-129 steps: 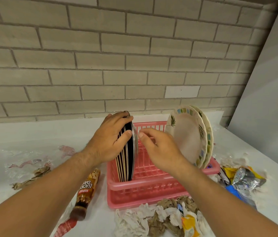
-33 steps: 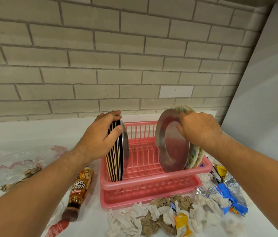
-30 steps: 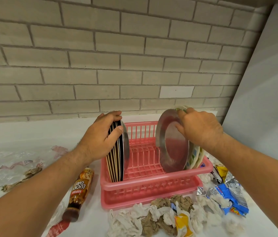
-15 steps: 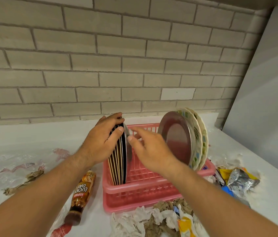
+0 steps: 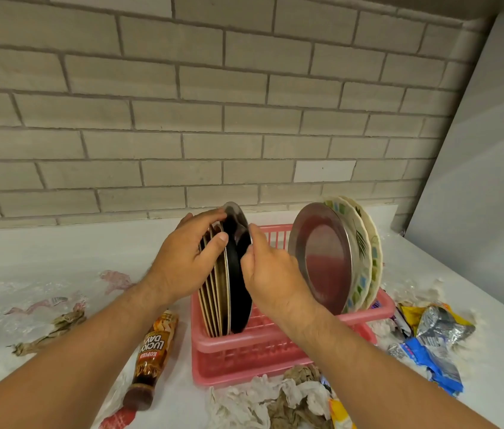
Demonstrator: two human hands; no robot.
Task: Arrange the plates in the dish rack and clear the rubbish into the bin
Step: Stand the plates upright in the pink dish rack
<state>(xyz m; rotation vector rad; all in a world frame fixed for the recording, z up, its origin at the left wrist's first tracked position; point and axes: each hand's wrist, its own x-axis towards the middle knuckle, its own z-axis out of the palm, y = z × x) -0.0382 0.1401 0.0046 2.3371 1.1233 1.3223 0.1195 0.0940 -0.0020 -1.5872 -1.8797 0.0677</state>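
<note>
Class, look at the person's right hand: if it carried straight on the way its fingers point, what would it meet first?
The steel plate on the right of the plate stack that the left hand holds. The fingertips of the right hand seem to pinch its rim now.

Glossy plastic rack (image 5: 244, 360) — steel plate (image 5: 321, 258) (mirror-shiny) — crumpled matt paper (image 5: 244, 400).

A grey brick wall (image 5: 201, 113) with dark mortar lines rises behind a white counter (image 5: 58, 252). One brick (image 5: 324, 171) is paler. A smooth grey panel (image 5: 489, 156) leans at the right.
</note>
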